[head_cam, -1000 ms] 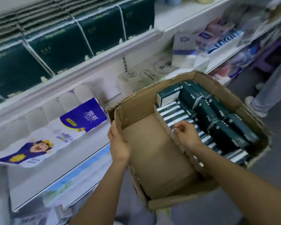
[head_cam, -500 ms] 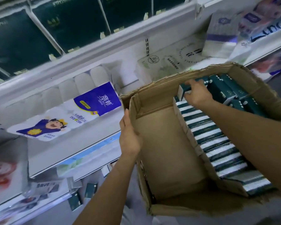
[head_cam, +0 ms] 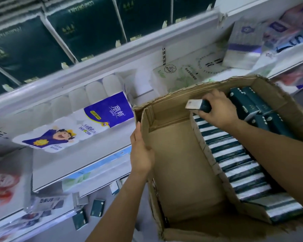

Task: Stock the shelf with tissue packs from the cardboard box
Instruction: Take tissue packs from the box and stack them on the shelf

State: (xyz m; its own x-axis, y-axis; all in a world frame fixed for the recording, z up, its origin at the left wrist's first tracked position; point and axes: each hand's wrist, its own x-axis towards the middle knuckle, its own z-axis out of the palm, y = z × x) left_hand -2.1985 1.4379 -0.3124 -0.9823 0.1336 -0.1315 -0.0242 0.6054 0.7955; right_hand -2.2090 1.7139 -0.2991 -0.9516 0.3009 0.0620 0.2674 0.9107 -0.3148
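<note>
Right hand (head_cam: 217, 110): fingers curled round one dark-green tissue pack (head_cam: 198, 106), thumb side under. The pack sits at the far end of the cardboard box (head_cam: 173, 97), its pale end face pointing at the box's left half. It looks tipped up off the row of packs (head_cam: 234, 159), but I can't tell if it's fully clear.

Left hand (head_cam: 141, 151) clasps the box's left wall, thumb up along the outside. My read is that it braces the box so a one-handed pull doesn't drag or tip it.

The remaining packs stand on edge along the box's right side, tight together, with more lying flat at the far right corner. The box's left half is bare cardboard, so the pack has free room to swing out that way.

Edges to watch: the torn far rim of the box and the left wall flap. Exiting over the left wall means passing the bracing hand.

The shelf (head_cam: 68, 163) runs just left of the box. A toilet-roll pack (head_cam: 101, 119) takes the level nearest the rim, with bare board in front of it. Loose green packs (head_cam: 97, 207) lie on a lower level, likely the target spot.
</note>
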